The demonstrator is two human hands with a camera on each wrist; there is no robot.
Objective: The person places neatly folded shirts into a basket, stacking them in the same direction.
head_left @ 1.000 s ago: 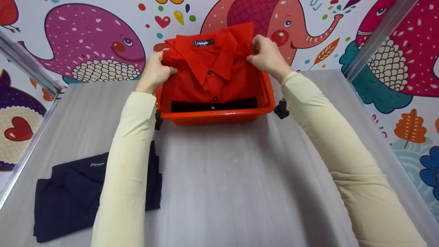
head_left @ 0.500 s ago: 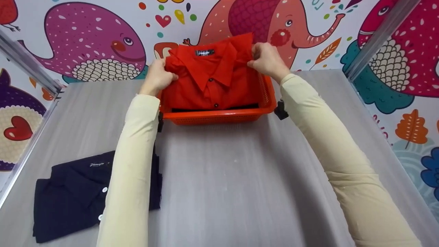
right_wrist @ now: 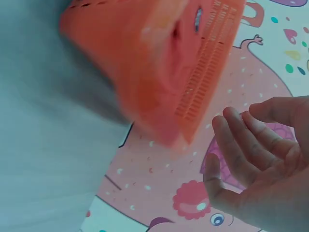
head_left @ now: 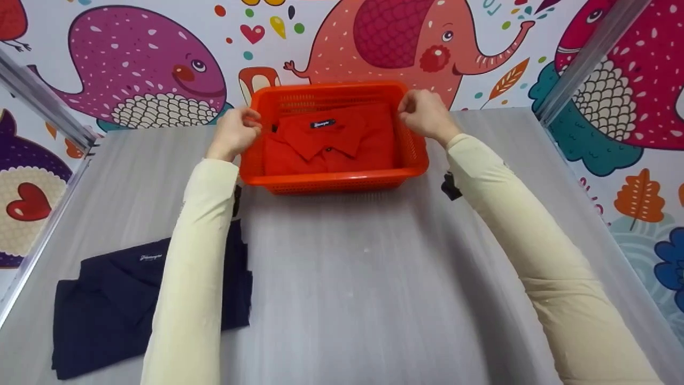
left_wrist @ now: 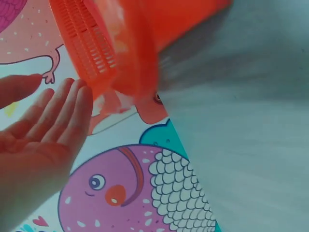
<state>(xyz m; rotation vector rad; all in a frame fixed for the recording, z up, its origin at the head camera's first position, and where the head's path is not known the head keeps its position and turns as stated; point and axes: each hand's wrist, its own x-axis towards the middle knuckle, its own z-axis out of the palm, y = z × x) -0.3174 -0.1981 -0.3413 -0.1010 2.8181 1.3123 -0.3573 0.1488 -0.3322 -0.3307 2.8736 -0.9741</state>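
A folded red shirt (head_left: 342,141) with a collar and a dark neck label lies in an orange plastic basket (head_left: 342,179). My left hand (head_left: 236,131) is by the basket's left rim, fingers loosely bent and holding nothing; the left wrist view shows its palm and fingers (left_wrist: 72,108) free. By the right rim, my right hand (head_left: 426,115) also holds nothing, and its loosely bent fingers (right_wrist: 236,145) are apart from the shirt in the right wrist view. A folded navy shirt (head_left: 107,310) lies at the table's left, partly hidden under my left sleeve.
The basket stands at the back of a pale grey table (head_left: 352,278), close to a wall (head_left: 331,32) printed with cartoon animals. Metal posts (head_left: 588,59) rise at both sides. A small black object (head_left: 451,187) is beside my right sleeve.
The red shirt has gone down into the basket, and both hands have let go of it. They have moved slightly apart, the left one outward and down.
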